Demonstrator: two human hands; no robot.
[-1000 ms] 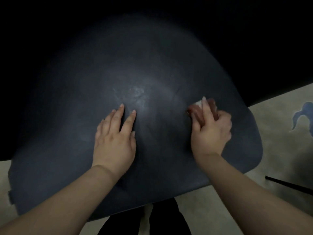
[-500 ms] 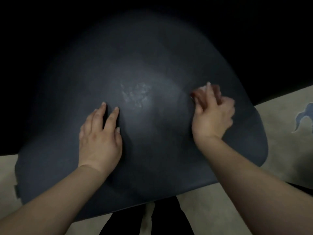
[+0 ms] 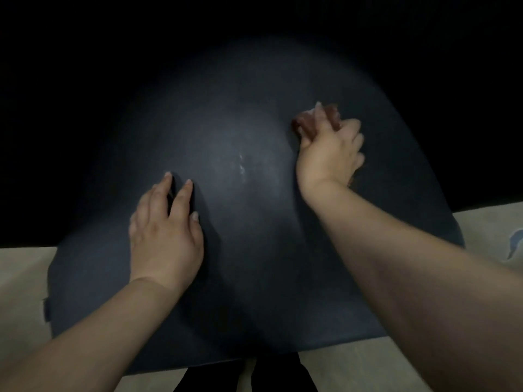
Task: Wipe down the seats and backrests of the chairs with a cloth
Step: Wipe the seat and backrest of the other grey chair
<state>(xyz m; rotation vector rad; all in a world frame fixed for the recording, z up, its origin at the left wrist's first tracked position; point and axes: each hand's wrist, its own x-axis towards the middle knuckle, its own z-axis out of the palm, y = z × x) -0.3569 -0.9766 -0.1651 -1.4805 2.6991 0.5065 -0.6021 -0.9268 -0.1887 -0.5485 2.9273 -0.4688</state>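
One dark chair seat [image 3: 254, 222] under both my hands. My right hand [image 3: 328, 154] grips one bunched reddish cloth [image 3: 307, 123], pressed on the seat's far right. My left hand [image 3: 164, 236] lies flat, fingers [image 3: 181, 196] straight, holding nothing.

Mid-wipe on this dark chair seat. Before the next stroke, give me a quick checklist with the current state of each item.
1. Cloth gripped by right hand: ok.
2. Cloth touching the chair seat: ok, though blurred.
3. Left hand flat on the seat, bracing it: ok.
4. Left hand apart from the cloth, out of the stroke: ok.
5. Far part of the seat wiped: cannot tell, too dark.
6. Pale streaks at seat centre gone: not ok.
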